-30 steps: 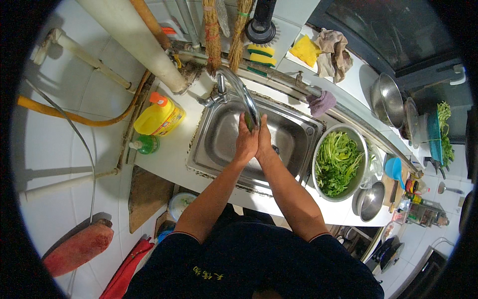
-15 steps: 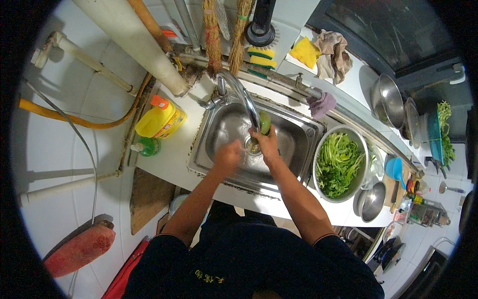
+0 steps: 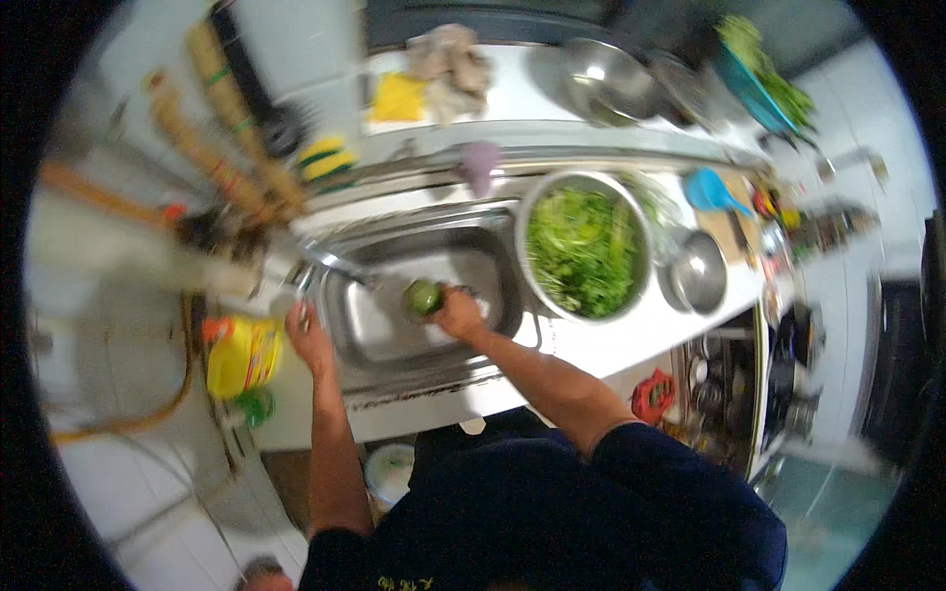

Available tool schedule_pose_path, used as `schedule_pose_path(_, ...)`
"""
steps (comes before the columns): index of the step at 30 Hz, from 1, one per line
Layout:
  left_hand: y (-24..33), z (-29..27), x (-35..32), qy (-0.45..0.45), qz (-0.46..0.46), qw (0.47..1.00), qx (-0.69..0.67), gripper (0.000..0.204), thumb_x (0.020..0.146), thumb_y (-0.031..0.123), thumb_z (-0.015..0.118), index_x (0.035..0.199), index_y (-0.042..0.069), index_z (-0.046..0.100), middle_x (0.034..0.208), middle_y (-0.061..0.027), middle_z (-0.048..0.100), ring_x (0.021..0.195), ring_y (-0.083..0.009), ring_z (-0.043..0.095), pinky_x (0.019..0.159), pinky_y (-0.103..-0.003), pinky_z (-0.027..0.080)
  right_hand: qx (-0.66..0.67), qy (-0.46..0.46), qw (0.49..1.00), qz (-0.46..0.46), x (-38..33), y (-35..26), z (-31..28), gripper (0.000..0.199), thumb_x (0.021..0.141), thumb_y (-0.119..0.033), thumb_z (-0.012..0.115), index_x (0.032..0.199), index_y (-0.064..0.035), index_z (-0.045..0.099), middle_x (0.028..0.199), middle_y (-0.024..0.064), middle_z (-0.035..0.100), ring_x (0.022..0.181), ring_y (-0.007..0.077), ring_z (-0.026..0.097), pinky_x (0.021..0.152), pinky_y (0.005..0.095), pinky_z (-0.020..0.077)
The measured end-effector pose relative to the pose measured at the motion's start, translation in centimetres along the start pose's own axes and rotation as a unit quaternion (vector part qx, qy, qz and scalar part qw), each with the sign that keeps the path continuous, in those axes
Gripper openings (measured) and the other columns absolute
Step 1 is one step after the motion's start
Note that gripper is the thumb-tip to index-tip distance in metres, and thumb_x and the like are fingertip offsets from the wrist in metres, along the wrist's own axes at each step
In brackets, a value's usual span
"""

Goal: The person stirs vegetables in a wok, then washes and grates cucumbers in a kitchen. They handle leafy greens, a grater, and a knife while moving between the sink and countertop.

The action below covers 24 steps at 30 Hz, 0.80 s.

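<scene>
My right hand [image 3: 458,315] is closed round a rounded green vegetable [image 3: 422,296], held over the middle of the steel sink [image 3: 379,355]. Blur hides its exact kind. My left hand [image 3: 310,340] is raised at the sink's left rim, near the base of the chrome faucet [image 3: 335,260], its fingers apart and nothing seen in them. Whether its fingertips touch the faucet's lever cannot be made out. The spout ends to the left of the vegetable.
A steel basin of leafy greens [image 3: 583,251] stands right of the sink, a smaller steel bowl [image 3: 698,276] beyond it. At the left are a yellow bottle [image 3: 241,357] and a green bottle [image 3: 256,406]. A purple cloth [image 3: 480,165] hangs on the pipe behind.
The view has swung to the right. My left hand has left the sink for its left rim by the faucet. My right hand has carried the vegetable away from under the spout.
</scene>
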<state>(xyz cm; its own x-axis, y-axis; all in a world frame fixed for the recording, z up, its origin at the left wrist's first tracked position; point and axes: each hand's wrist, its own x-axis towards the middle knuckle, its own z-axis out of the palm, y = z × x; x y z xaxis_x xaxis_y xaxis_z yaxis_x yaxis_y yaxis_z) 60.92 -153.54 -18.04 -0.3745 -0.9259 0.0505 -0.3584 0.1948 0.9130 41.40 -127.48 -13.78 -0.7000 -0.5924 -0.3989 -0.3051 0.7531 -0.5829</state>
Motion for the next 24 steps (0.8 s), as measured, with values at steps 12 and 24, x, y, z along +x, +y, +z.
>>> schedule_pose_path(12, 4.8, 5.4, -15.6, -0.185, -0.061, 0.981, 0.000, 0.015, 0.095, -0.001, 0.065, 0.109, -0.002, 0.070, 0.102, -0.0066, 0.070, 0.093, -0.0165, 0.064, 0.086, -0.029, 0.051, 0.172, 0.064, 0.976, 0.117, -19.3, 5.9, -9.6, 0.075, 0.071, -0.050, 0.086, 0.125, -0.0045, 0.063, 0.110, 0.0209, 0.071, 0.103, 0.0365, 0.069, 0.092, 0.0450, 0.0525)
schedule_pose_path(24, 6.9, 1.6, -27.9, -0.174, 0.066, 0.964, 0.189, 0.031, 0.102, 0.025, 0.061, 0.106, -0.005, 0.068, 0.089, -0.0079, 0.065, 0.076, -0.0180, 0.058, 0.070, -0.036, 0.047, 0.232, 0.388, 0.837, 0.307, -20.2, 37.1, -19.5, 0.070, 0.069, -0.048, 0.085, 0.116, -0.0005, 0.065, 0.098, 0.0181, 0.073, 0.093, 0.0360, 0.071, 0.083, 0.0453, 0.0547)
